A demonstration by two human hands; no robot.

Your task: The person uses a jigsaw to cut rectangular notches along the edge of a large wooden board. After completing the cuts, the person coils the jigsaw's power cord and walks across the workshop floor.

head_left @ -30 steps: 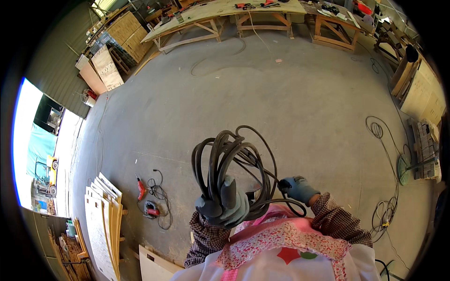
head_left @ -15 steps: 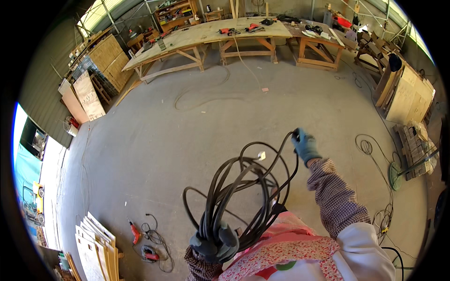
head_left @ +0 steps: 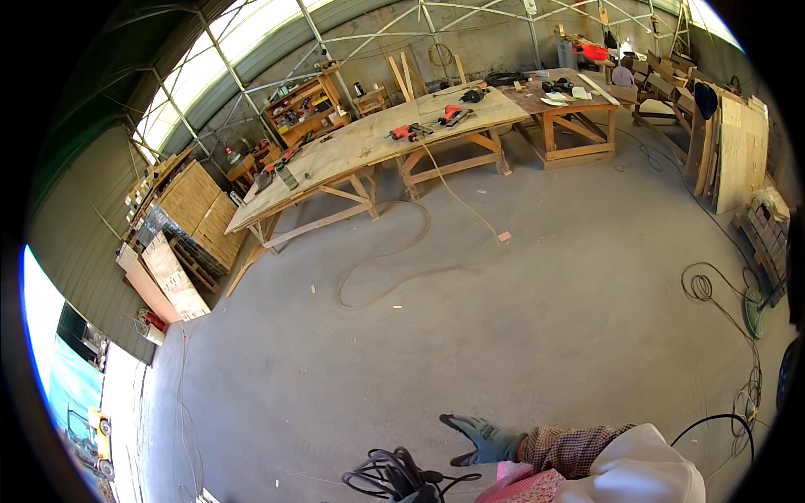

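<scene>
A bunched coil of black cable (head_left: pixel 390 476) shows at the lower edge, much of it cut off by the frame. Just a sliver of my gloved left hand (head_left: pixel 408 496) appears beneath the loops, which it grips. To the right of the coil is my right hand (head_left: pixel 482 440) in a blue-grey glove with dark fingertips. Its thumb and fingers are spread apart with nothing between them. A short length of the cable sticks out below that hand, apart from it.
Long wooden workbenches (head_left: pixel 335 164) stand across the back, with red power tools (head_left: pixel 408 132) on top. A thin hose (head_left: pixel 342 285) snakes over the grey floor. More cables (head_left: pixel 703 287) lie at right by a green round base (head_left: pixel 753 314). Plywood sheets (head_left: pixel 173 272) lean at left.
The view has tilted up and the coil now sits at the lower edge. My right hand has let go of the cable strand, opened and come down close to the coil.
</scene>
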